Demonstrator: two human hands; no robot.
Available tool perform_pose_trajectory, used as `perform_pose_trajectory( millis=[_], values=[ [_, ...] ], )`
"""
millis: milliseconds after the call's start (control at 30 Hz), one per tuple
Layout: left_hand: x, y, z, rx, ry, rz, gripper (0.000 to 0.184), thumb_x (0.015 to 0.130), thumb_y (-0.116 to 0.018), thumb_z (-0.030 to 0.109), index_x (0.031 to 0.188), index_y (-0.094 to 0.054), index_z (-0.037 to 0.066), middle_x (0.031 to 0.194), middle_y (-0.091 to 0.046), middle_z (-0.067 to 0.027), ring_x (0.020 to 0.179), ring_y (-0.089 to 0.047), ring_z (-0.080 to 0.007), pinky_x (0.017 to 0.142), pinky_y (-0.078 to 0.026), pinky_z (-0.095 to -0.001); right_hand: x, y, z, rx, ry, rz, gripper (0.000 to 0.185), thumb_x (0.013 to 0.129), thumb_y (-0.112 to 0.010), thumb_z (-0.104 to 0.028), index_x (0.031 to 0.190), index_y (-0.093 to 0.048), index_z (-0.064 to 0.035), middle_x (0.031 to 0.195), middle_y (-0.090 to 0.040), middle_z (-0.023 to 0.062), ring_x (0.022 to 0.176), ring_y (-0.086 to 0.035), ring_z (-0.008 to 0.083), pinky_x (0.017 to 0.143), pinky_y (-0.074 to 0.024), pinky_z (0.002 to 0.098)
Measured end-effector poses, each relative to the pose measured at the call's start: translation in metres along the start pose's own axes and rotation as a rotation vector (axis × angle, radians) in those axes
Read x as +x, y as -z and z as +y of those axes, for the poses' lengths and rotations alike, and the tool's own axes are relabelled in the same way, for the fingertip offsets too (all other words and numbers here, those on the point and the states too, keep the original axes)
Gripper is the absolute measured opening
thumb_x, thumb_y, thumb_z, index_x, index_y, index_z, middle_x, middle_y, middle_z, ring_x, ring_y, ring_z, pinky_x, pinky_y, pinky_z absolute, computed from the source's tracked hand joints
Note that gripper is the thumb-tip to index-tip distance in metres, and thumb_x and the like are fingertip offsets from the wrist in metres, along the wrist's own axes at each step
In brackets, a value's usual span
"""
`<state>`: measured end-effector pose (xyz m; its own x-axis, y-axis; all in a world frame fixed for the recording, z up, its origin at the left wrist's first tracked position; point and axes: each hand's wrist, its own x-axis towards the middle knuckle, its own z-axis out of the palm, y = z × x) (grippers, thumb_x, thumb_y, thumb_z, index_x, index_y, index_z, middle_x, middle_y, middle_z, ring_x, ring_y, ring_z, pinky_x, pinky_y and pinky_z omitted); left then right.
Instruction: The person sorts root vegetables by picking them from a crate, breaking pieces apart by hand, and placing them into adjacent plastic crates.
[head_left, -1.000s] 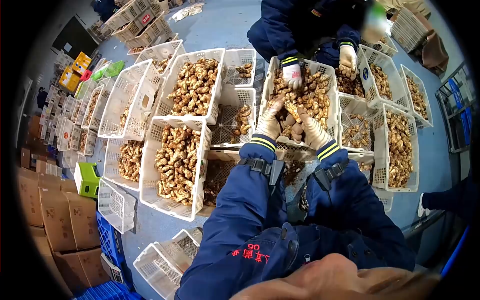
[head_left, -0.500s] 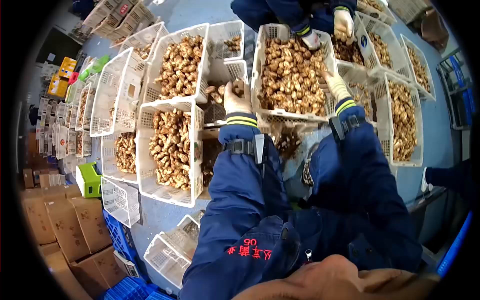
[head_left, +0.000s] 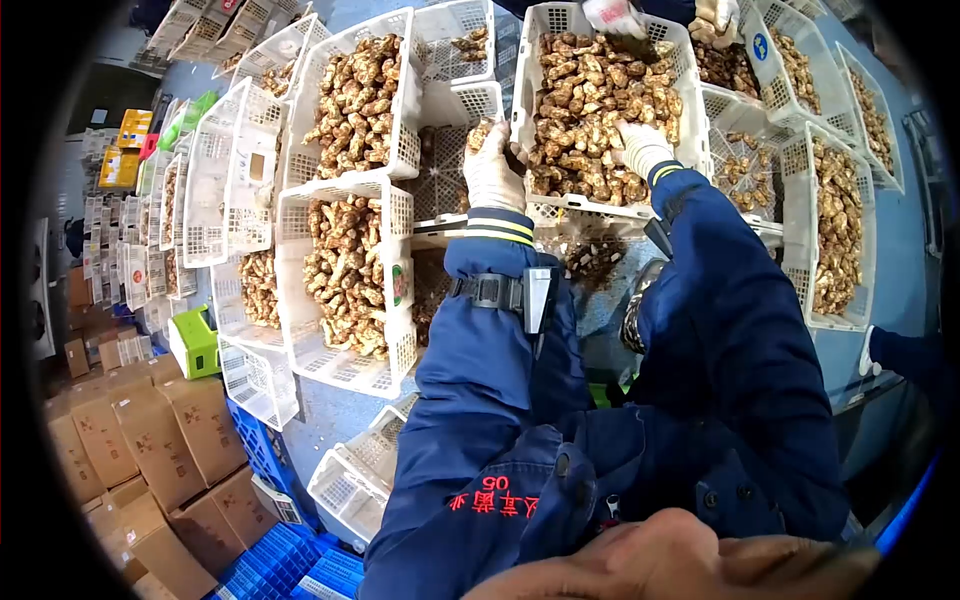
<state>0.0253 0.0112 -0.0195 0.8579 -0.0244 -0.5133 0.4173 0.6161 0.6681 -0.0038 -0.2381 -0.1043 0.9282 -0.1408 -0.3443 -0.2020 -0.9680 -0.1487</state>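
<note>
My left hand (head_left: 494,175), in a white glove, is closed around a brown, stubby mushroom (head_left: 480,134) that shows past the fingers. It is above a crate with few mushrooms, just left of the full middle crate (head_left: 690,125). My right hand (head_left: 645,150), gloved too, reaches over the right side of that crate. Its fingers point into the mushroom pile (head_left: 590,120), thumb and forefinger apart, touching mushrooms; the fingertips are partly hidden. Across the crate, another person's gloved hand (head_left: 612,16) is over the pile's far end.
White crates of mushrooms stand on the left (head_left: 350,270) and right (head_left: 835,230). A second gloved hand of the other person (head_left: 714,22) is at the top right. Cardboard boxes (head_left: 155,450) and a green stool (head_left: 195,342) are at lower left. Dark debris (head_left: 592,262) lies before my legs.
My right hand has moved left from the middle crate's right edge into the pile. My left hand has moved closer to that crate's left wall. The view has tilted down.
</note>
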Motion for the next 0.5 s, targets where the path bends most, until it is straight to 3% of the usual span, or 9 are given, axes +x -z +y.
perform_pose_trajectory(
  millis=[67,133,200,300,367,400,433,467,500],
  values=[
    [-0.004,0.001,0.002,0.005,-0.019,-0.089,0.009,0.087,-0.065,0.013,0.095,-0.061,0.01,0.08,-0.06,0.0005,0.063,-0.053,-0.0092,0.054,-0.045,-0.0235,-0.009,0.001,-0.018,-0.104,-0.006,-0.06,0.08,0.076,-0.071,-0.035,0.141,-0.033,-0.0098,0.123,-0.058,0.0187,0.113,-0.055,0.0343,0.093,-0.0467,0.0422],
    [-0.01,-0.004,0.006,0.04,0.008,-0.052,0.016,0.087,-0.065,0.011,0.103,-0.06,0.012,0.082,-0.062,0.0001,0.065,-0.055,-0.0092,0.056,-0.048,-0.0241,-0.002,-0.013,-0.017,-0.242,0.021,0.029,0.083,0.075,-0.073,-0.037,0.142,-0.031,-0.0101,0.118,-0.06,0.0177,0.11,-0.057,0.0335,0.092,-0.0473,0.0412],
    [-0.005,0.0,0.006,0.041,0.041,-0.128,0.019,0.087,-0.065,0.011,0.105,-0.06,0.012,0.083,-0.062,-0.0006,0.066,-0.057,-0.0101,0.058,-0.05,-0.0255,0.009,-0.014,-0.008,-0.205,0.049,-0.091,0.08,0.076,-0.073,-0.038,0.14,-0.035,-0.0085,0.119,-0.06,0.0197,0.109,-0.058,0.0317,0.092,-0.0469,0.0392],
    [-0.002,-0.001,0.004,0.068,0.103,-0.182,0.02,0.087,-0.066,0.01,0.106,-0.06,0.01,0.086,-0.064,-0.0033,0.072,-0.061,-0.0137,0.064,-0.055,-0.0294,0.038,-0.001,-0.006,1.077,-0.638,-0.204,0.057,0.087,-0.065,-0.029,0.133,-0.045,-0.0008,0.119,-0.06,0.0222,0.107,-0.06,0.0295,0.09,-0.0465,0.0373],
    [-0.006,-0.003,0.003,0.07,0.108,-0.288,0.02,0.085,-0.067,0.01,0.103,-0.06,0.008,0.086,-0.064,-0.0053,0.077,-0.063,-0.0158,0.067,-0.055,-0.0306,0.043,0.004,0.008,0.49,-0.145,-0.073,0.057,0.094,-0.05,-0.041,0.133,-0.047,0.0014,0.118,-0.063,0.0164,0.094,-0.064,0.0243,0.091,-0.0467,0.034],
    [0.001,0.001,-0.003,0.103,0.115,-0.282,0.018,0.084,-0.068,0.01,0.101,-0.061,0.007,0.085,-0.064,-0.0061,0.077,-0.063,-0.0169,0.068,-0.056,-0.031,0.031,0.023,0.001,0.595,-0.099,-0.07,0.053,0.094,-0.055,-0.031,0.135,-0.044,0.0021,0.123,-0.06,0.0169,0.099,-0.063,0.0232,0.089,-0.0477,0.0329],
    [0.0,-0.001,-0.006,0.124,0.121,-0.262,0.017,0.084,-0.069,0.01,0.1,-0.061,0.006,0.085,-0.064,-0.006,0.078,-0.063,-0.0171,0.068,-0.056,-0.031,0.018,0.026,0.003,0.981,0.115,0.095,0.051,0.092,-0.06,-0.013,0.137,-0.042,0.0017,0.125,-0.059,0.0167,0.107,-0.06,0.0204,0.087,-0.0498,0.0314],
    [-0.002,-0.005,-0.008,0.145,0.125,-0.244,0.017,0.084,-0.069,0.011,0.099,-0.062,0.006,0.085,-0.064,-0.0059,0.078,-0.063,-0.0173,0.069,-0.056,-0.0309,0.004,0.046,-0.007,1.223,0.19,0.028,0.054,0.09,-0.064,-0.011,0.137,-0.041,0.0011,0.123,-0.06,0.0158,0.111,-0.058,0.0197,0.088,-0.0503,0.032],
    [0.002,-0.002,-0.012,0.144,0.16,-0.272,0.017,0.085,-0.069,0.012,0.099,-0.062,0.005,0.084,-0.064,-0.0054,0.079,-0.063,-0.0174,0.07,-0.056,-0.0322,-0.013,0.061,-0.015,1.349,0.282,-0.015,0.06,0.089,-0.065,-0.021,0.139,-0.039,0.0005,0.127,-0.056,0.0155,0.116,-0.055,0.0215,0.092,-0.0476,0.0324]
  ],
)
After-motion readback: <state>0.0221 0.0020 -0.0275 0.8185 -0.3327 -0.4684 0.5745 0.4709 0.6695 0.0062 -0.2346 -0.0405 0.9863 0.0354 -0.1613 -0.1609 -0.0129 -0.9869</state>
